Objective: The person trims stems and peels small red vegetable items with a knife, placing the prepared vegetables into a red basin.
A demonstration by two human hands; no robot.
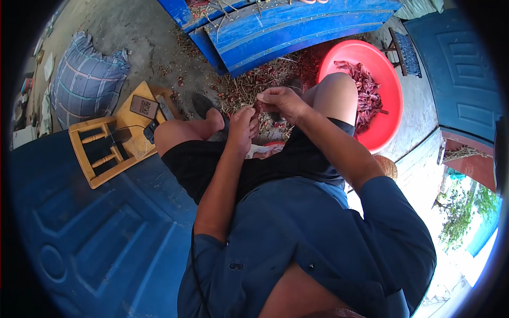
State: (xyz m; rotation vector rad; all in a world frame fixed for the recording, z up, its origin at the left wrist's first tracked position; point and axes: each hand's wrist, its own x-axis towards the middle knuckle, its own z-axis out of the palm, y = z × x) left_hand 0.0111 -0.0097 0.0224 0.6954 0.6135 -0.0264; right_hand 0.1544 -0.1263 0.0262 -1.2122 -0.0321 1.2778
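Note:
Both my hands meet in front of my knees over the littered floor. My left hand [243,129] is closed, with its thumb and fingers pinching the lower end of a dried red chili pepper [258,105]. At the pepper's upper end, the thumb and forefinger of my right hand [284,104] are pinched together. The fingers cover most of the pepper. To the right of my knee is a red plastic basin [392,90] with many dried red chili peppers [366,87] in it.
Stems and chili scraps [238,90] litter the floor. A blue metal panel [297,34] stands ahead. On the left, a wooden stool [101,153] lies tipped, with a phone [143,106] on it, near a stuffed checked sack [87,79]. Blue doors [106,238] flank me.

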